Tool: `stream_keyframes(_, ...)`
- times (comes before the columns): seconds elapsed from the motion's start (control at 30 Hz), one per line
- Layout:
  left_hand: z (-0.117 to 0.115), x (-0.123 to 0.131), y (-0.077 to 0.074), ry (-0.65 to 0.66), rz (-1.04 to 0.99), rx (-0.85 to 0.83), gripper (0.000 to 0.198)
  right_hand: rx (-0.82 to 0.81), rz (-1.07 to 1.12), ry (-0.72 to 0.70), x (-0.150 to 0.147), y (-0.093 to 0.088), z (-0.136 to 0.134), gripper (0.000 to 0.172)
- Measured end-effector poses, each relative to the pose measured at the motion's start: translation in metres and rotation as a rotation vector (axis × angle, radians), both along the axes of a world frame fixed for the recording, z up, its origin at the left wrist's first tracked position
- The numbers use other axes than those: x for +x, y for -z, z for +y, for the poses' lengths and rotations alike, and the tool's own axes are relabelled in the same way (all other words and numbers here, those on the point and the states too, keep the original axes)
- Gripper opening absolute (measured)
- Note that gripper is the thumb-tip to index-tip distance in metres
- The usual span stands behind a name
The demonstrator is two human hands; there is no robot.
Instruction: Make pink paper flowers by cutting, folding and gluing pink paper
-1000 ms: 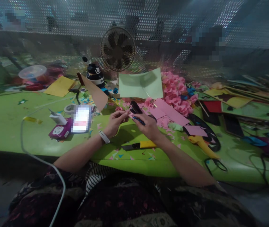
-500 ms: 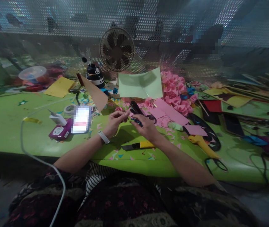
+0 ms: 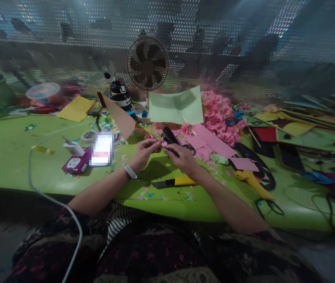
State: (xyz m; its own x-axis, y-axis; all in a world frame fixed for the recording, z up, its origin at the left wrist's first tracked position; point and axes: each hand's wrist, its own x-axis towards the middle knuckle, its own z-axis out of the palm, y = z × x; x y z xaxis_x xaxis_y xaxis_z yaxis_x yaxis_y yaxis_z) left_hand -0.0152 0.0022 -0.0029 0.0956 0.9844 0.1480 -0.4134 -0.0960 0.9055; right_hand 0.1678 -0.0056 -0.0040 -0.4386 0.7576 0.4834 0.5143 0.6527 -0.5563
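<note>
As the left hand point(image 3: 143, 155) pinches what seems a small pink piece point(image 3: 164, 144) just beyond the yellow-handled cutter point(image 3: 172, 182), the right hand point(image 3: 183, 159) curls close to that piece; I cannot tell what, if anything, its fingers grip; the fingertips probably meet for fine control; a pink sheet point(image 3: 214, 141) lies beyond and right of the cutter, presumably for easy reach; the phone point(image 3: 101, 151), left of the cutter, has its screen blurred out; the bottle point(image 3: 119, 95), farther beyond and left, bears lettering where only a capital E seems legible.
</note>
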Motion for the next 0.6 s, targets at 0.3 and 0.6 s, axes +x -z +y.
stream_keyframes(0.3, -0.0008, 0.0002, -0.0006, -0.023, 0.034, 0.024, 0.035, 0.035, -0.019, 0.049, -0.0013, 0.0005, -0.0033, 0.029)
stream_keyframes(0.6, 0.0007, -0.0008, 0.0009, -0.023, 0.049, 0.016, 0.036, -0.05, 0.0, 0.02, -0.0025, -0.0057, -0.0063, 0.031)
